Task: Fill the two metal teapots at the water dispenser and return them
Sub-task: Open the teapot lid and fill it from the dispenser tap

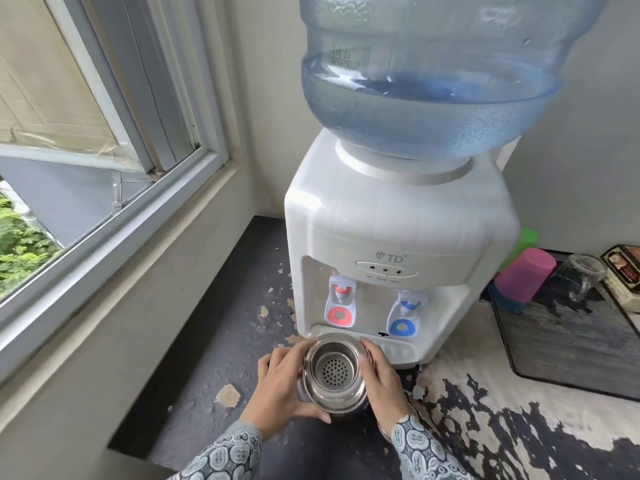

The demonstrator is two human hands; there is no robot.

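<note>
A shiny metal teapot (334, 370) with no lid and a perforated strainer inside sits low in the middle of the head view, just in front of the white water dispenser (391, 233). My left hand (282, 386) wraps round its left side, thumb under the near rim. My right hand (379, 379) cups its right side. The pot's mouth lies below and between the red tap (341, 301) and the blue tap (407, 315), closer to the red one. A large blue water bottle (433, 74) stands on the dispenser. Only one teapot is in view.
The dispenser stands on a dark counter (225, 341) with peeling paint. A window (86, 140) and its sill run along the left. To the right, a black mesh tray (568, 341) holds a pink cup (523, 278), a glass mug (581, 277) and a box (623, 275).
</note>
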